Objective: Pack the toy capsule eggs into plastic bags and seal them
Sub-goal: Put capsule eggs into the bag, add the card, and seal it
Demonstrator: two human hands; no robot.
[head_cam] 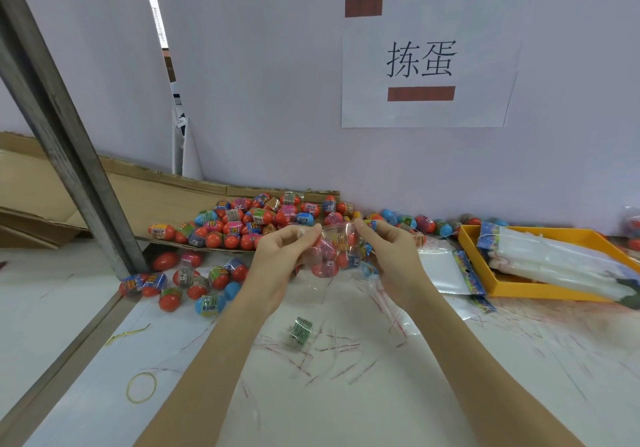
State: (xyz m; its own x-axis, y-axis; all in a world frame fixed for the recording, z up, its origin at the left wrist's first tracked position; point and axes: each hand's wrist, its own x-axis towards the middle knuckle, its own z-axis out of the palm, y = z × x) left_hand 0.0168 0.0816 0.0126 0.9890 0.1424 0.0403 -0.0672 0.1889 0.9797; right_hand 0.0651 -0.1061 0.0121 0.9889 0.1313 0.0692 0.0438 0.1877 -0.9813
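Toy capsule eggs (332,256), several, sealed inside a clear plastic bag (330,250) held above the counter (346,394). Both forearms reach forward, raised, wrists turned inward. Left hand (280,259): fingers curled, pinching the bag's upper left edge. Right hand (391,256): fingers curled, pinching the upper right edge. Loose eggs (249,221): heaped on cardboard behind, others scattered at left.

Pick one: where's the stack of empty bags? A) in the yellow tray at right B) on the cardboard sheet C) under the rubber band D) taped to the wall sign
A: the stack of empty bags lies in the yellow tray at the right of the table, apart from the egg pile.
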